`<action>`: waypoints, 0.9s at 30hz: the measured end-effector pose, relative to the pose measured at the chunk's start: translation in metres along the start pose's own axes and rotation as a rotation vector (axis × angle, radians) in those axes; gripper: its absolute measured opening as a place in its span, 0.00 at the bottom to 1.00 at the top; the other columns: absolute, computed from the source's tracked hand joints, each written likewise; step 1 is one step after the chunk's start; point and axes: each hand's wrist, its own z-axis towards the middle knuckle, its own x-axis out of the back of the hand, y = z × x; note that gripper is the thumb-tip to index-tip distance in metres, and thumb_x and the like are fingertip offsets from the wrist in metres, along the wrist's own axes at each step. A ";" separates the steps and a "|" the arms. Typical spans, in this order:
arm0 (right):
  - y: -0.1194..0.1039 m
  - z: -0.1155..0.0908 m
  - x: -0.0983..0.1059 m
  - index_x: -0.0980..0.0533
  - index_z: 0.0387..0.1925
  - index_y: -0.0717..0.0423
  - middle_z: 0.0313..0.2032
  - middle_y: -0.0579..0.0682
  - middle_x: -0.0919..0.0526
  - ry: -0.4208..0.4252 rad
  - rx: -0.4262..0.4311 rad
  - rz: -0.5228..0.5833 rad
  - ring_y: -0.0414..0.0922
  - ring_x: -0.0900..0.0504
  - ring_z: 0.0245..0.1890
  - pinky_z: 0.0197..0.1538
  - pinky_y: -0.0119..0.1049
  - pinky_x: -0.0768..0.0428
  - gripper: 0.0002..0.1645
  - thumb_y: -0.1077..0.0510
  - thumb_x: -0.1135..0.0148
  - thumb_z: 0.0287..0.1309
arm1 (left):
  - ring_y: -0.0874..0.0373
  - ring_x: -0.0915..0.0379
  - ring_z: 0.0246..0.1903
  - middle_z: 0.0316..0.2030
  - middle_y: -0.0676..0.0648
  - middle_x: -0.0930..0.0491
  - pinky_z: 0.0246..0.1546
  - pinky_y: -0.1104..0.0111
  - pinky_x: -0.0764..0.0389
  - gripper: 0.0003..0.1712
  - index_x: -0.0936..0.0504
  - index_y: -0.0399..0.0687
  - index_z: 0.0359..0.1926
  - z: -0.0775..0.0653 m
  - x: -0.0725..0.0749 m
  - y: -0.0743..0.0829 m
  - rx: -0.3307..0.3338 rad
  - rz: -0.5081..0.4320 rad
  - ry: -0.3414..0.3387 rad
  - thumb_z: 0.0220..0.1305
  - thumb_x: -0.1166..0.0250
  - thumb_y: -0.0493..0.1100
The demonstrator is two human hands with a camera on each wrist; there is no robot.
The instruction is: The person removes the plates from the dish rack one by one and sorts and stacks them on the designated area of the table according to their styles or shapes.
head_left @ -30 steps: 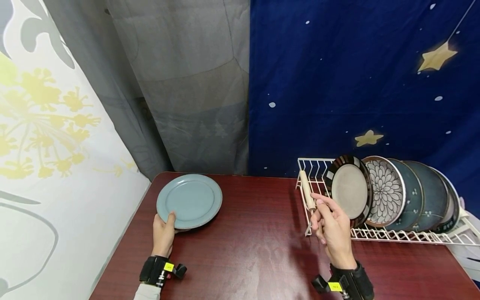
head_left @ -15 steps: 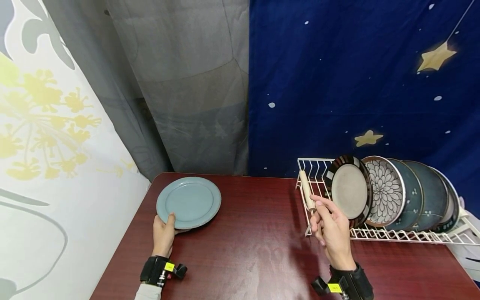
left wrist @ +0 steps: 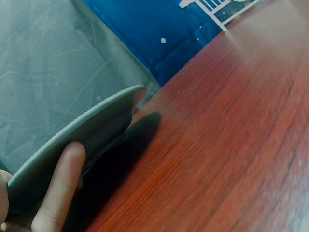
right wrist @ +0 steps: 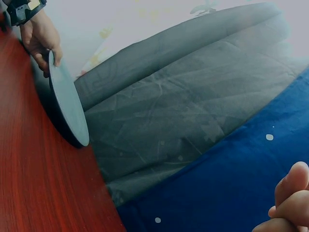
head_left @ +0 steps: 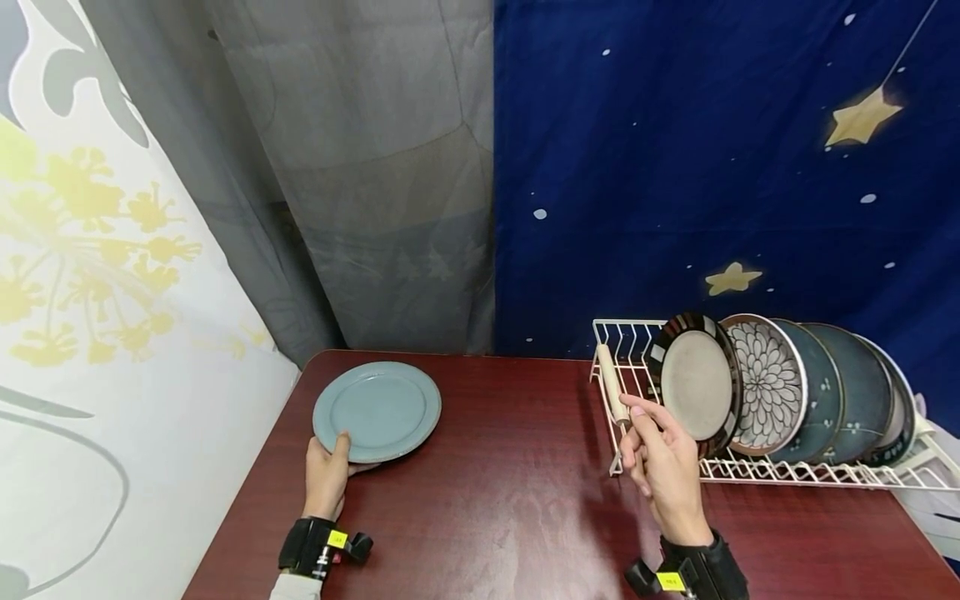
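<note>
A light blue plate (head_left: 377, 410) is at the left of the table. My left hand (head_left: 326, 482) pinches its near-left rim, thumb on the upper face and fingers underneath. In the left wrist view the plate's dark underside shows above its shadow, with one finger (left wrist: 60, 186) stretched along it. My right hand (head_left: 663, 467) is at the left end of the white dish rack (head_left: 806, 475), holding nothing, its fingers loosely bent. Its index fingertip overlaps the lower end of the rack's pale wooden handle (head_left: 612, 383) in the head view.
Several dishes stand on edge in the rack, among them a brown-rimmed plate (head_left: 697, 385) and a flower-patterned dish (head_left: 765, 385). The red-brown table (head_left: 510, 500) lies between my hands. Grey (head_left: 390, 208) and blue curtains (head_left: 637, 183) hang behind it.
The far edge of the blue plate has dipped slightly, still in my left hand's grip. My right hand stays by the rack, and the head view has shifted a little.
</note>
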 end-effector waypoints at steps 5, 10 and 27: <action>0.001 0.000 0.001 0.38 0.58 0.71 0.12 0.50 0.31 -0.011 0.015 0.015 0.40 0.40 0.04 0.01 0.40 0.52 0.25 0.57 0.52 0.67 | 0.43 0.20 0.33 0.49 0.32 0.32 0.30 0.53 0.19 0.29 0.51 0.42 0.65 0.003 -0.001 -0.001 -0.023 -0.146 -0.053 0.70 0.51 0.44; 0.002 -0.001 0.002 0.37 0.58 0.70 0.12 0.50 0.30 -0.017 0.023 0.016 0.40 0.40 0.04 0.01 0.40 0.53 0.24 0.58 0.53 0.67 | 0.44 0.20 0.34 0.50 0.31 0.32 0.29 0.52 0.20 0.28 0.53 0.38 0.66 0.003 0.000 0.002 0.010 -0.153 -0.044 0.70 0.56 0.40; 0.002 -0.002 0.002 0.38 0.58 0.71 0.12 0.50 0.31 -0.014 0.025 0.017 0.40 0.40 0.04 0.01 0.40 0.53 0.24 0.58 0.53 0.67 | 0.46 0.25 0.11 0.19 0.34 0.22 0.16 0.54 0.21 0.22 0.46 0.31 0.57 -0.002 0.010 0.015 0.150 0.162 -0.048 0.70 0.56 0.42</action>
